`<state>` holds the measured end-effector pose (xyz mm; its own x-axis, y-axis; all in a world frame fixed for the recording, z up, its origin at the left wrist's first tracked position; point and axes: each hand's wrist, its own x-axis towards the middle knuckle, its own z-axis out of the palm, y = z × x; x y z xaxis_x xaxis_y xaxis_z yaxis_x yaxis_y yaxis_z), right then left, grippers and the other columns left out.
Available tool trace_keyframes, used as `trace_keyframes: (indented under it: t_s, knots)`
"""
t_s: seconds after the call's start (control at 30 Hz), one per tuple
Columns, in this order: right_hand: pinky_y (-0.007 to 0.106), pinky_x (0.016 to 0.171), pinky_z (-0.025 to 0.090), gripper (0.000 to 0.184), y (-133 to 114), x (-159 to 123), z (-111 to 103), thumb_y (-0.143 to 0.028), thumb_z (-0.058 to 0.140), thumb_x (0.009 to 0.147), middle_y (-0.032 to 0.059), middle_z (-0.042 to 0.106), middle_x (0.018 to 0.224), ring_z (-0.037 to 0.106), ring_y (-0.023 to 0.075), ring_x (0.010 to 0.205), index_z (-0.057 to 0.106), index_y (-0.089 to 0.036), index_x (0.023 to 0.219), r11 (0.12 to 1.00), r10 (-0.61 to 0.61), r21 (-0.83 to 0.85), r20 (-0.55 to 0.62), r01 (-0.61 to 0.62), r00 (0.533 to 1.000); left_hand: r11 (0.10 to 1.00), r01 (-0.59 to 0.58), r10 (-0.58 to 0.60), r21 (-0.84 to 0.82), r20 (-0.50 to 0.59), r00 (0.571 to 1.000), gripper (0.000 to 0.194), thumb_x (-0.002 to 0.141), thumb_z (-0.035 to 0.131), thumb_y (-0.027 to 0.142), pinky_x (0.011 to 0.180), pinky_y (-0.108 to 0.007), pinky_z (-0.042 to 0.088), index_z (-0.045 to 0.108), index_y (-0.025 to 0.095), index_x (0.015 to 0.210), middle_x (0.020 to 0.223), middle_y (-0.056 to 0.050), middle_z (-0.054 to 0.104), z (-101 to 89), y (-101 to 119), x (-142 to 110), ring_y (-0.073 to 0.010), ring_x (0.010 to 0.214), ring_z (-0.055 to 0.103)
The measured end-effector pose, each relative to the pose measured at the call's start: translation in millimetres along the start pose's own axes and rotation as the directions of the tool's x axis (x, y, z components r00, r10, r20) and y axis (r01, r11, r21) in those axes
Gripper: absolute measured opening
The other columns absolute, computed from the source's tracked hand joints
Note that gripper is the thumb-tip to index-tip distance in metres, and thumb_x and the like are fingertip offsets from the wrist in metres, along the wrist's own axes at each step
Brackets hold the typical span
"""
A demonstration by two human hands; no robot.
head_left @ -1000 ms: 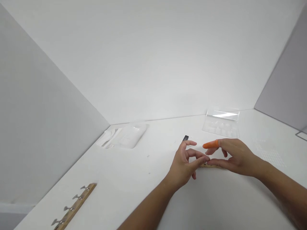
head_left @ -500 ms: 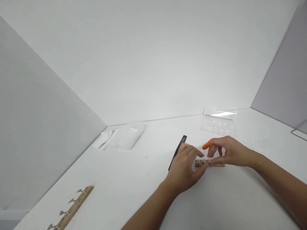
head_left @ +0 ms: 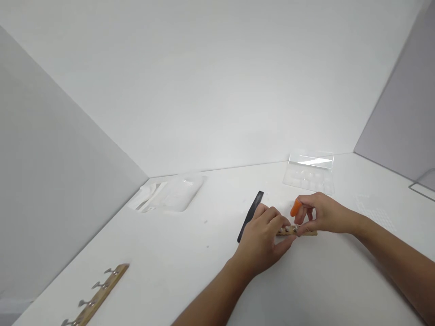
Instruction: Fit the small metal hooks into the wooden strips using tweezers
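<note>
A small wooden strip with short pegs lies on the white table, pale nail-tip-like pieces on some of them. My left hand bends around its left end, the thumb at the near side and the fingers at the far side. At the strip's middle, my right hand pinches thumb and fingers close to a shiny peg; whatever is between the fingertips is too small to make out. An orange finger cot covers my right index fingertip. Beside my left hand lies a black nail file, partly hidden by the fingers.
A longer wooden strip with metal pegs lies at the lower left. Toward the back wall are a clear plastic pouch and a clear box with pale pieces. A sheet of small clear squares lies beyond my right forearm.
My right index finger has curled down toward the strip. My left fingers have closed in a little over the strip's left end. The view has shifted slightly.
</note>
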<state>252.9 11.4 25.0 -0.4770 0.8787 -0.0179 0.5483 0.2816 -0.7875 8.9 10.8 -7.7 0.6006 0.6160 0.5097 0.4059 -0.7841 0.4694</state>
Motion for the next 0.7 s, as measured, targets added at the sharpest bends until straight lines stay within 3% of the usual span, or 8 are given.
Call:
trace_keyframes:
  t_s: [0.1,0.27,0.47,0.7]
  knots:
    - [0.03,0.063,0.057,0.029,-0.9,0.4,0.3,-0.041,0.087,0.078,-0.0001,0.079,0.087,0.074,0.018,0.074,0.068,-0.023,0.092,1.0,-0.006,0.009,0.005,0.006,1.0,0.999,-0.029,0.029,0.014,-0.009,1.0,0.007,0.09,0.071,0.023,0.067,-0.032,0.049,0.073,0.024,0.097,0.09,-0.007,0.067,2.5,0.8,-0.4,-0.0223,0.084,0.049]
    - [0.032,0.068,0.058,0.025,-0.3,0.1,0.8,-0.035,0.083,0.083,-0.0013,0.081,0.088,0.075,0.018,0.075,0.064,-0.023,0.094,0.999,-0.028,0.021,0.032,0.027,0.999,0.992,-0.097,0.097,0.076,0.0,0.995,0.024,0.091,0.064,0.014,0.066,-0.033,0.051,0.076,0.027,0.107,0.1,-0.009,0.071,5.4,4.4,1.0,-0.0252,0.09,0.051]
    - [0.032,0.067,0.057,0.028,0.5,0.4,1.5,-0.033,0.083,0.082,-0.0005,0.081,0.089,0.076,0.0192,0.077,0.059,-0.023,0.094,0.997,-0.003,0.072,0.049,-0.001,0.999,0.981,-0.137,0.133,0.137,0.032,0.991,0.024,0.093,0.059,0.012,0.064,-0.033,0.052,0.077,0.024,0.102,0.111,-0.009,0.072,6.9,5.7,2.8,-0.0249,0.092,0.051]
    - [0.033,0.07,0.054,0.042,-6.2,-0.3,-3.7,-0.043,0.088,0.076,-0.0001,0.081,0.086,0.076,0.0203,0.08,0.064,-0.023,0.104,0.998,0.012,0.058,0.046,-0.015,0.999,0.99,-0.12,0.119,0.079,0.012,0.993,0.017,0.097,0.063,0.019,0.066,-0.033,0.049,0.078,0.026,0.094,0.099,-0.008,0.075,11.2,5.3,8.0,-0.0253,0.089,0.052]
